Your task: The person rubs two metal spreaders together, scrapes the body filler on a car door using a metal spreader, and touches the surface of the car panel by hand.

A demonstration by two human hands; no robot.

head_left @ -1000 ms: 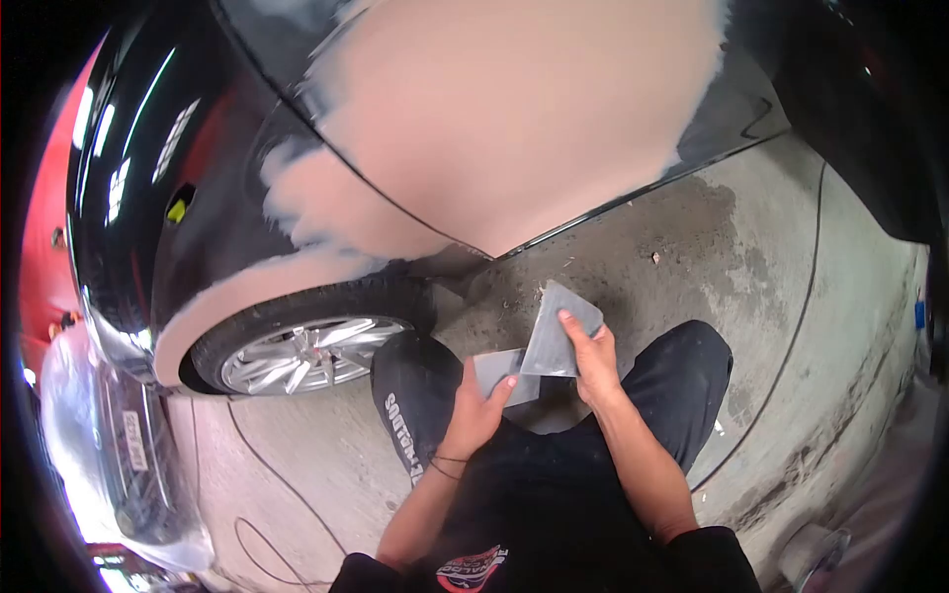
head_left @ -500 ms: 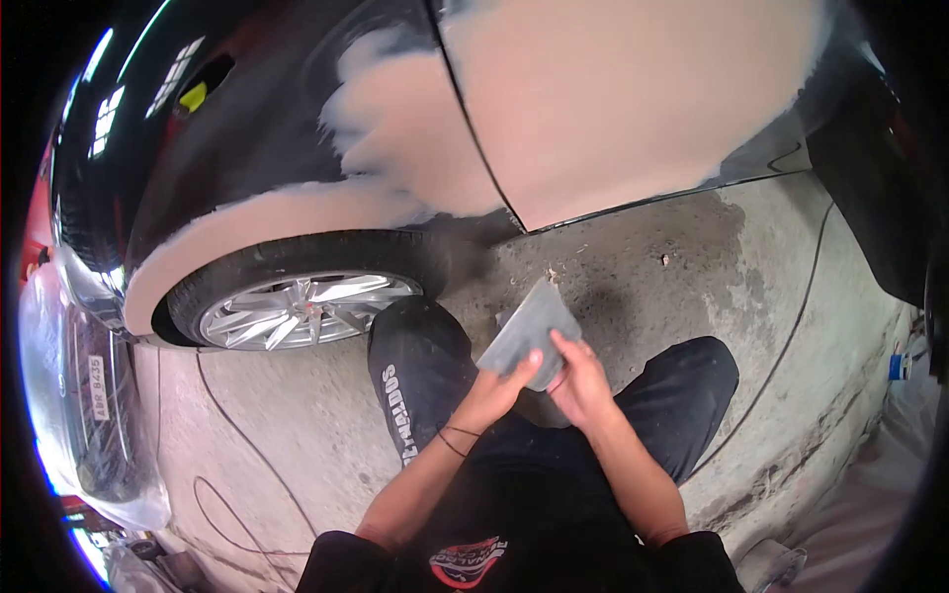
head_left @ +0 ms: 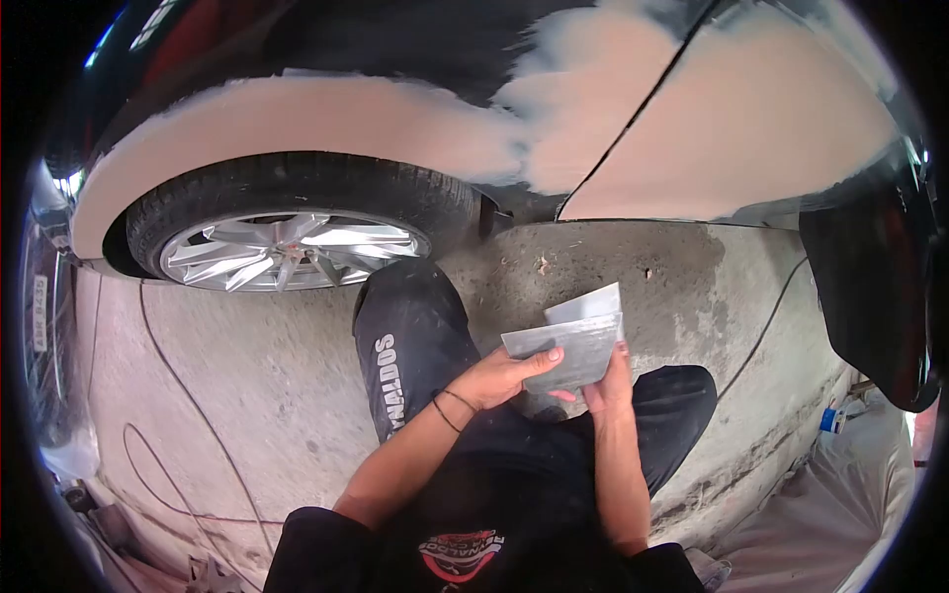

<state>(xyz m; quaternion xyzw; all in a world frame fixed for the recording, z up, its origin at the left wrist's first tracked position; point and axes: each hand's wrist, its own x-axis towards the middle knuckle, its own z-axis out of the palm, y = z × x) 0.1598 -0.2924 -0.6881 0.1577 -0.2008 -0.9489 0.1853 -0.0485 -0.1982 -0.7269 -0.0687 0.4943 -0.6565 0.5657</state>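
Workshop setting: concrete floor [head_left: 297,395] underneath, side of a black car [head_left: 425,44] ahead. Holding a flat front plate [head_left: 578,364] and a rear plate [head_left: 588,304] up off the floor, well short of the car's lower edge, just ahead of the lap. Looks like a plate-on-plate step, one laid across the other. Calls next for a firm pinch on both and control of the angle between; could slip if gripped too near an edge. Can't tell if touching face to face.

Front plate: grey, dull, streaked, straight-edged, paler near the right edge. Rear plate: paler, tilted, upper corner sticking out past the front plate's top edge, lower part hidden.

Left hand [head_left: 499,378]: closed on front plate, thumb across its lower left, fingers mostly hidden underneath. Right hand [head_left: 608,381]: closed on rear plate, seemingly, just beside front plate's right edge; grip partly hidden.

Farther out: crumbs [head_left: 543,266] on the floor near the car's lower edge; spoked wheel [head_left: 294,252] to the left; pinkish coating [head_left: 346,114] along the wheel arch and past it; blue-and-white container [head_left: 833,421] toward the floor's right edge, beside crumpled sheeting [head_left: 830,504].
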